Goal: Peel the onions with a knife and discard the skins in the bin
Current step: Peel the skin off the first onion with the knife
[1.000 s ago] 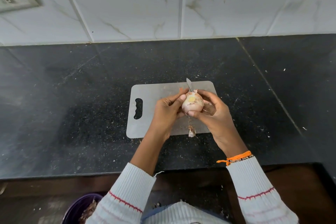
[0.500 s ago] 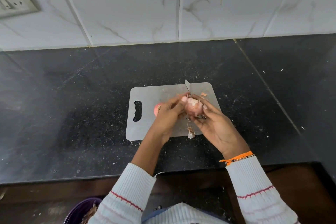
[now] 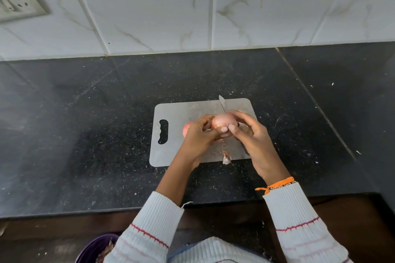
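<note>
Sleeves of ribbed white knit with red stripes enter from the bottom edge; the right wrist carries an orange band. At lower left of the frame, a purple bin shows partly, holding brown skins. A dark wooden edge runs between the bin and the black speckled countertop.

At frame centre, a grey cutting board with a handle slot at its left end lies flat on the countertop. A root scrap lies on the board's near edge.

Both hands meet above the board. The left hand is curled around the onion, thumb pressed on its near side. The right hand is closed on the knife, its thumb also set against the onion; the handle is mostly hidden in the palm, and the blade projects past the onion toward the wall. A second onion rests on the board, largely hidden behind the left hand.

Marbled white tiles form the back wall, with a switch plate at upper left.
</note>
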A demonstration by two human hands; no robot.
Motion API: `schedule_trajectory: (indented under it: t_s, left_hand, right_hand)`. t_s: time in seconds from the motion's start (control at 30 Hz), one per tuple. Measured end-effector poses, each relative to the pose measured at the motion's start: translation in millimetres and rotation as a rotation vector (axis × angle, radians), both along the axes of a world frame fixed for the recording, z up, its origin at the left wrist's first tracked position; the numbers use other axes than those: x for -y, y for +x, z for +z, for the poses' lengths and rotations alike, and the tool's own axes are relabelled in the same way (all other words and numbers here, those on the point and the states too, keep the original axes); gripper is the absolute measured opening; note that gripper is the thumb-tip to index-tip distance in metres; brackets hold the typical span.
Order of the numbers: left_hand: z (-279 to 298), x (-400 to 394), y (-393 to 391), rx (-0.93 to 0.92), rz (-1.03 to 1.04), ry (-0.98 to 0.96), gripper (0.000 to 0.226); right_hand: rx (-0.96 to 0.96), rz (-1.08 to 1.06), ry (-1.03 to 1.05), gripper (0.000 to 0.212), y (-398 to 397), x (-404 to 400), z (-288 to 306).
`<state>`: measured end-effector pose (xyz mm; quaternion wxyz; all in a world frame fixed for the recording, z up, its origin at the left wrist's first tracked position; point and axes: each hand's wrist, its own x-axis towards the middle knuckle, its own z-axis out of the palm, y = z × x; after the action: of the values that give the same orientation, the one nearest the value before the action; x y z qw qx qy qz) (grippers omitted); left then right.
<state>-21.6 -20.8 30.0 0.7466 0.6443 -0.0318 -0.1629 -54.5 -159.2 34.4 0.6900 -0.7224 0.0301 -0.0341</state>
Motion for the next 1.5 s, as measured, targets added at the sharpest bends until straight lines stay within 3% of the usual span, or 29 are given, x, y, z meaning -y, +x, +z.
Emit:
schedule_trajectory:
  t_s: [0.17,0.37,0.53,0.77,1.0,1.2,1.5]
  left_hand:
    - [1,-8,2,0.116,0.009,0.133,0.037]
    - [4,-14,1,0.126,-0.013,0.129,0.035]
    - [3,-20,1,0.116,-0.035,0.128,0.030]
    - [3,-35,8,0.027,-0.036,0.050,0.024]
    - [2,-47,5,-0.024,-0.071,0.039,0.033]
    - [-1,-50,8,-0.030,-0.085,0.047,0.047]
    - [4,-36,21,-0.109,-0.043,-0.056,0.035]
  right_hand:
    - [0.016,-0.129,0.039,0.021,3,-10,3]
    - [0.051,-0.249,0.007,0.002,10,-21,3]
    - [0.075,-0.373,-0.100,0.015,21,-28,-3]
    - [0.017,-0.297,-0.262,0.028,23,-31,-13]
    - [0.041,0.041,0.048,0.025,12,-49,1]
    - [-0.009,-0.190,0.063,0.007,22,-57,-3]
    - [0.052,-0.290,-0.162,0.019,46,-35,-7]
